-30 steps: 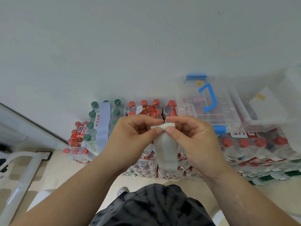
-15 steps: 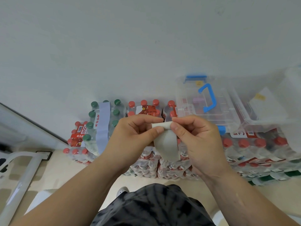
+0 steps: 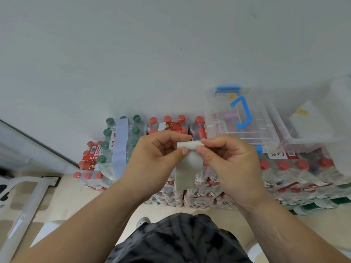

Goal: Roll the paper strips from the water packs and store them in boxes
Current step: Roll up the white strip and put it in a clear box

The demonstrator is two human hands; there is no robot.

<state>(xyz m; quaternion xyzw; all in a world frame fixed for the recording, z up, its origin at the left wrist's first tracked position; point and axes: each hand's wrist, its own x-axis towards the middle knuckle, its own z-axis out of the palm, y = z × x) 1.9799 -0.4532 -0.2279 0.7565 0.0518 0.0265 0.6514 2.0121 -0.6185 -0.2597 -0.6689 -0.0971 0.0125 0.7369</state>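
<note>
- Hands work at mid-air in front of the stacked water packs [image 3: 296, 168]. The left hand [image 3: 157, 158] and right hand [image 3: 228, 164] each pinch one end of the paper strip [image 3: 187, 168] at its rolled top, thumb against forefinger, likely to hold the roll tight and even.
- Loose tail hangs straight down between the hands, clear of the packs, with open room below for more winding.
- Clear box with blue handle [image 3: 254, 133] sits lidded on the packs just behind the right hand. It needs opening first.
- Second strip [image 3: 119, 141] wraps the green-cap pack at left, not yet taken.
</note>
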